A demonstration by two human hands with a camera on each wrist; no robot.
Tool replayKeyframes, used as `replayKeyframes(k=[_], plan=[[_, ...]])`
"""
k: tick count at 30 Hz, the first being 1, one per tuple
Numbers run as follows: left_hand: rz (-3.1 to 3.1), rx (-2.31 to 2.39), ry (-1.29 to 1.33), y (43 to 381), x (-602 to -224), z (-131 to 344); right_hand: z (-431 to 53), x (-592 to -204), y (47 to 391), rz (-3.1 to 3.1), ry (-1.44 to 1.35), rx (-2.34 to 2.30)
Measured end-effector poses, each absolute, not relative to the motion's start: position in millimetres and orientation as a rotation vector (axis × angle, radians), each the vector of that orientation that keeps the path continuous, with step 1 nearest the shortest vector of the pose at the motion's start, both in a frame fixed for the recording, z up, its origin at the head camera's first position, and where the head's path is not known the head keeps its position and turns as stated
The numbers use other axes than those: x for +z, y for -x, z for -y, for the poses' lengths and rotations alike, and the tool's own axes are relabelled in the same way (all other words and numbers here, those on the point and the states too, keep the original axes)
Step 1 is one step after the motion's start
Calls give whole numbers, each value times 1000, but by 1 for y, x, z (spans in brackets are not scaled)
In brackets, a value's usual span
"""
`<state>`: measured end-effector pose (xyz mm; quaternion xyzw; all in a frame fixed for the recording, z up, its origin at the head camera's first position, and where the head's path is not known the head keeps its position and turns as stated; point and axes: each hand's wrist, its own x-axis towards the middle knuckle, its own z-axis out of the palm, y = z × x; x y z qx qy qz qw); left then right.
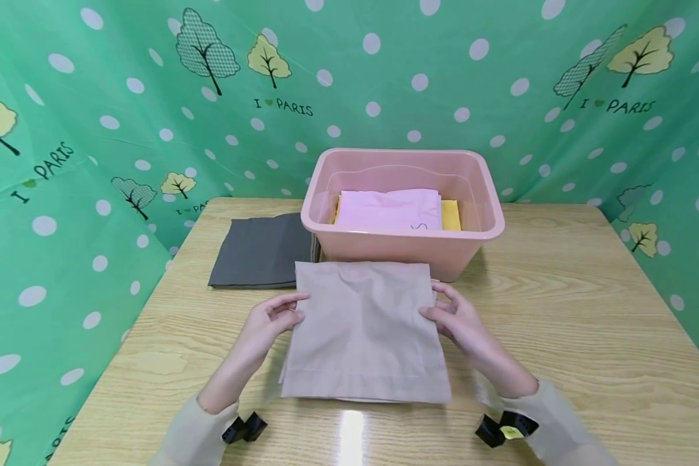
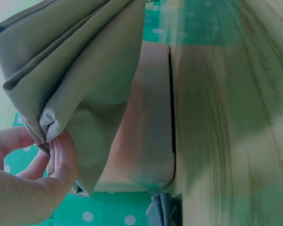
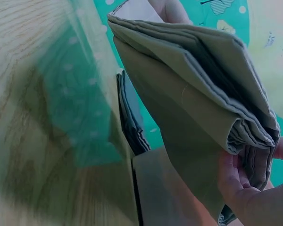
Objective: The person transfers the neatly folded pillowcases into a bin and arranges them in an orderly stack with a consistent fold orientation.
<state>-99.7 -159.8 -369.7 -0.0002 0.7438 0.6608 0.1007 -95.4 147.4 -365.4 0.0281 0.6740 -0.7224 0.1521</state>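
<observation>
A folded beige-grey cloth [image 1: 366, 336] hangs in front of the pink bin, held up over the wooden table. My left hand [image 1: 276, 317] pinches its left edge between thumb and fingers, while my right hand [image 1: 454, 317] pinches the right edge. In the left wrist view, several folded layers of the cloth [image 2: 80, 61] gather at the fingertips. The right wrist view shows the stacked layers of the cloth [image 3: 193, 94] from the side, with the right thumb and fingers gripping their corner. Part of the fingers lies hidden behind the fabric.
Behind the cloth stands a pink bin [image 1: 396, 249] with a folded pink-lilac cloth [image 1: 387, 210] on top of a yellow cloth [image 1: 451, 215] inside. A folded dark grey cloth [image 1: 259, 252] lies left of the bin on the wooden table [image 1: 576, 310]. A green printed curtain [image 1: 373, 77] surrounds the table.
</observation>
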Motion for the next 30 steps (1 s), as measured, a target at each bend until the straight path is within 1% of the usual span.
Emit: replayKeyframes(k=[13, 30], plan=[[-2201, 1918, -63, 97, -358, 155, -167, -354, 90, -1988, 25, -2036], [-2260, 1902, -133, 93, -339, 151, -183, -332, 84, -2030, 80, -2029]])
